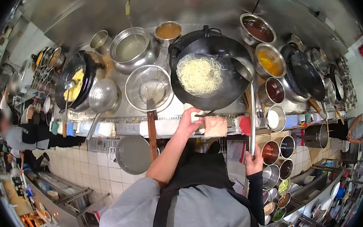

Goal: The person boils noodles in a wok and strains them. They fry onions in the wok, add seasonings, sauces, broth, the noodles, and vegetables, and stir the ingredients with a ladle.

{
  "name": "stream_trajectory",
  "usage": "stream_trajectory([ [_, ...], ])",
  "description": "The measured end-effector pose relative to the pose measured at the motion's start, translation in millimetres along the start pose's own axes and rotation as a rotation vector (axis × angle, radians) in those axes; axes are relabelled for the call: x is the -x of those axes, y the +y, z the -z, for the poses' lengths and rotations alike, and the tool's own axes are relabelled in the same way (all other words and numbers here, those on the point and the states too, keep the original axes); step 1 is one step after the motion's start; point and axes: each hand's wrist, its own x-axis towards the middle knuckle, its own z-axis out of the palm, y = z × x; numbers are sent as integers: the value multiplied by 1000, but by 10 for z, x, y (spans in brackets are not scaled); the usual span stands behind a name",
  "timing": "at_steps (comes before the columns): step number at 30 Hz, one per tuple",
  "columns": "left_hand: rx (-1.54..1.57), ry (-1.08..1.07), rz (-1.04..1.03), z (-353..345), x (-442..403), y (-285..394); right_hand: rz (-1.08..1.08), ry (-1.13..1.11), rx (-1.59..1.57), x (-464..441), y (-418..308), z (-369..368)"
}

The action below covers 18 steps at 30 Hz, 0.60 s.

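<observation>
Steel wall (206, 11) rises behind the range as your left hand (188, 121) clasps a white cloth (194, 114) at the near edge of the wok (233, 91), noodles (199, 75) inside; your right hand (253, 162) grips the ladle (252, 115). Steady the rim, sweeping gently under the strands.

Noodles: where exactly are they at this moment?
In the head view, the noodles lie in the black wok at upper centre, left of the ladle and beyond the left hand.
</observation>
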Motion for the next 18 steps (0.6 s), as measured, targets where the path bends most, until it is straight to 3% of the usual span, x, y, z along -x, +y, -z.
stream_trajectory([
  [2,48,119,89,-177,359,194,-120,-68,-56,151,-258,12],
  [5,-8,177,53,-113,729,287,-61,-74,25,279,-71,-9],
  [8,79,42,71,102,1001,351,-11,-104,84,362,-277,-26],
  [10,68,72,67,55,1199,419,147,-95,142,358,-398,-60],
  [12,61,60,72,126,1341,497,150,-174,284,340,-624,16],
  [18,19,-193,137,729,1285,583,276,-303,537,50,-1153,-71],
])
